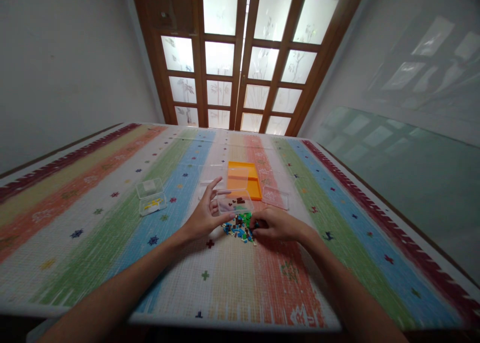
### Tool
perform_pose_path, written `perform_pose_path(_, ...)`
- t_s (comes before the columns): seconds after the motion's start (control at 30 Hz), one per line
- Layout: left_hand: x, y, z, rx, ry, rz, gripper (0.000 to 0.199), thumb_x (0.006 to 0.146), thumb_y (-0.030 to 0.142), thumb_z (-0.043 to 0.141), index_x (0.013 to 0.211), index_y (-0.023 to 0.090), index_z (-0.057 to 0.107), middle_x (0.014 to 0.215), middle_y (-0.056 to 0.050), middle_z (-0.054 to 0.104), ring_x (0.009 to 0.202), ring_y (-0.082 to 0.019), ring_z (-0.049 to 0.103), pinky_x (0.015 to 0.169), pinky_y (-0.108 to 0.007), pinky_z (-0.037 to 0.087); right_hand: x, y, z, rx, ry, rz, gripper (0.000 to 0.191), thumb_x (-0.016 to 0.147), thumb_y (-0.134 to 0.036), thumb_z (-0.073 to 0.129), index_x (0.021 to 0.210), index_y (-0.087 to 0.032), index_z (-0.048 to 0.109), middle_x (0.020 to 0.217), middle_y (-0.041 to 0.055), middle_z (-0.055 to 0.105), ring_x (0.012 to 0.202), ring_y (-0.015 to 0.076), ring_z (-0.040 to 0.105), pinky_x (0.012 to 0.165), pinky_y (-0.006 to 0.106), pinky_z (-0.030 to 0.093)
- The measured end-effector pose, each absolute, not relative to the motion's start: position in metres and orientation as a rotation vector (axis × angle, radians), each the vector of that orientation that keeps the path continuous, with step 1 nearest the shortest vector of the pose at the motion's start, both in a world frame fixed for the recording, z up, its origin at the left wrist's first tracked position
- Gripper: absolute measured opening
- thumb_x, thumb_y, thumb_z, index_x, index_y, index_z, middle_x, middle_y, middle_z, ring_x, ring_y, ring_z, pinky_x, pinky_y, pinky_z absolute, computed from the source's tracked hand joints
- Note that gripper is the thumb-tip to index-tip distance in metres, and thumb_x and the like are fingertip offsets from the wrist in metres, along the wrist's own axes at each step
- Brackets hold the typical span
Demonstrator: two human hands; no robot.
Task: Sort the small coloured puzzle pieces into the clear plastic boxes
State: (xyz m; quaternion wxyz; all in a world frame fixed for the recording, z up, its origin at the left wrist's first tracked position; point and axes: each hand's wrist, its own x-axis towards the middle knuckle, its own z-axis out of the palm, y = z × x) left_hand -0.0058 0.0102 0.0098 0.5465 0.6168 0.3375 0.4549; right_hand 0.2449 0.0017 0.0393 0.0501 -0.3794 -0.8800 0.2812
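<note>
A loose pile of small blue, green, brown and cream pieces (pixel 239 229) lies on the striped tablecloth. My right hand (pixel 275 224) is at the pile's right side, fingers curled and pinched together; what they hold, if anything, is too small to make out. My left hand (pixel 204 215) has its thumb and fingers spread around the left end of a clear plastic box (pixel 243 207), just beyond the pile. Several brown pieces (pixel 240 201) show inside this box.
Behind the box lies an orange tray (pixel 256 189) with a divider. A clear lid (pixel 275 198) sits at its right. Farther left, an open clear case (pixel 152 207) holds yellow pieces (pixel 153 203). Wooden glazed doors (pixel 240 58) stand beyond the table.
</note>
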Motion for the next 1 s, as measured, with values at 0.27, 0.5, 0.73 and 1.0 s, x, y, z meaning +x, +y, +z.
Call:
perform_pose_path(0.27,-0.005,0.007,0.014,1.478,0.797,1.057,0.106,0.072,0.032,0.086,0.157,0.031,0.022,0.144,-0.019,0.05,0.103,-0.022,0.069,0.096,-0.045,0.056,0.254,-0.002,0.052,-0.953,-2.352,1.08,0.015,0.091,-0.032,0.066,0.093,-0.017,0.068,0.069,-0.0035,0.057,0.06,0.0101,0.048,0.057,0.022,0.037)
perform_pose_path(0.5,0.003,0.001,0.009,1.46,0.759,0.985,0.109,0.072,0.032,0.086,0.157,0.034,0.019,0.141,-0.017,0.05,0.093,-0.021,0.071,0.094,-0.049,0.055,0.248,-0.002,0.057,-0.973,-2.152,0.988,0.023,0.094,-0.039,0.065,0.094,-0.016,0.067,0.073,-0.0018,0.061,0.056,0.0081,0.048,0.053,0.021,0.038)
perform_pose_path(0.73,0.007,-0.004,0.007,1.47,0.671,0.971,0.103,0.074,0.026,0.085,0.156,0.034,0.024,0.139,-0.015,0.053,0.095,-0.021,0.072,0.095,-0.046,0.055,0.232,-0.002,0.059,-0.944,-2.155,0.798,0.019,0.093,-0.036,0.064,0.091,-0.017,0.066,0.084,0.0008,0.062,0.058,0.007,0.048,0.051,0.019,0.037)
perform_pose_path(1.0,0.013,-0.006,0.004,1.401,0.559,0.976,0.102,0.074,0.022,0.086,0.155,0.034,0.024,0.136,-0.013,0.056,0.106,-0.025,0.072,0.093,-0.041,0.057,0.218,0.002,0.05,-0.997,-2.103,0.61,0.014,0.084,-0.029,0.069,0.084,-0.015,0.074,0.054,-0.0059,0.05,0.047,0.007,0.039,0.049,0.021,0.029)
